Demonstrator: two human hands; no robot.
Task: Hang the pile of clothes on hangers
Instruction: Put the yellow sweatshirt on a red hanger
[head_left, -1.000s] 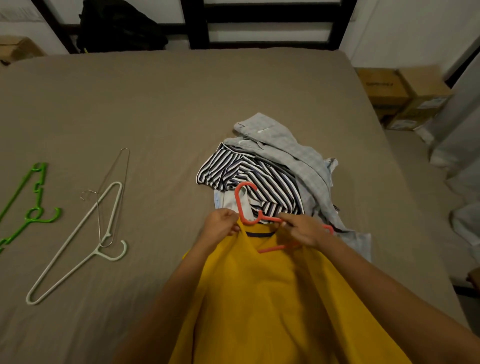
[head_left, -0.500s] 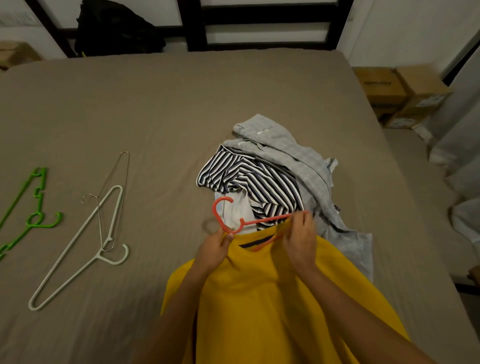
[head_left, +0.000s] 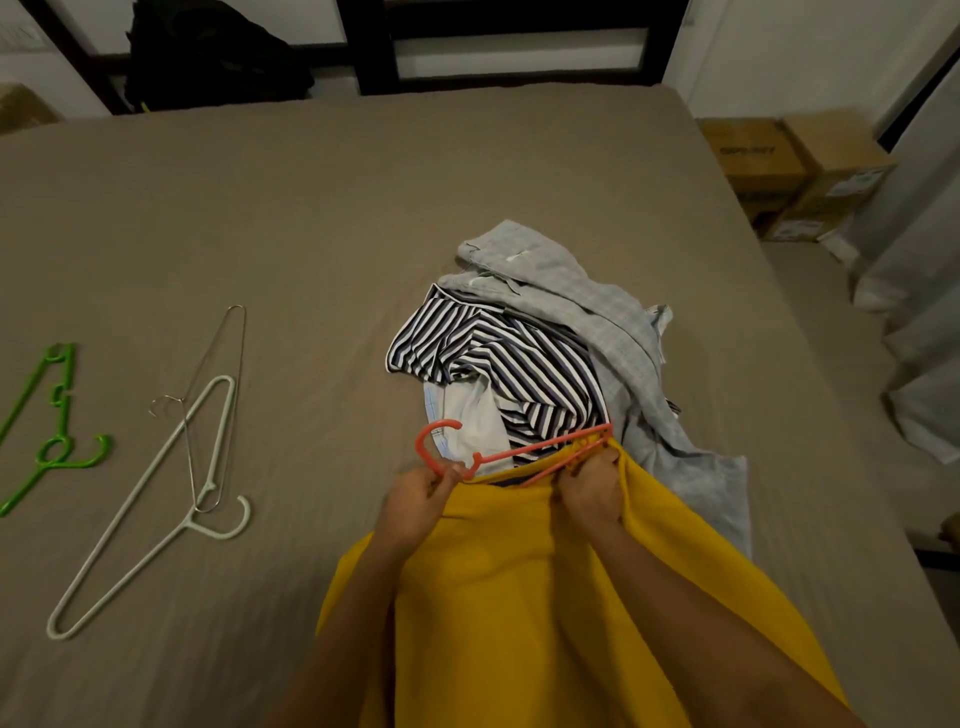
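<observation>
The left hand's (head_left: 415, 501) fingers (head_left: 448, 475) curl round the red hanger (head_left: 545, 443) just below its hook. The right hand's (head_left: 592, 491) fingers (head_left: 602, 462) pinch the yellow shirt (head_left: 519, 597) against the hanger's arm. The pile of clothes (head_left: 519, 364) lies on the bed (head_left: 311, 208) just beyond the fingers.

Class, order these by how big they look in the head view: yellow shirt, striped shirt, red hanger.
1. yellow shirt, though nearest the camera
2. striped shirt
3. red hanger, partly inside the shirt
</observation>
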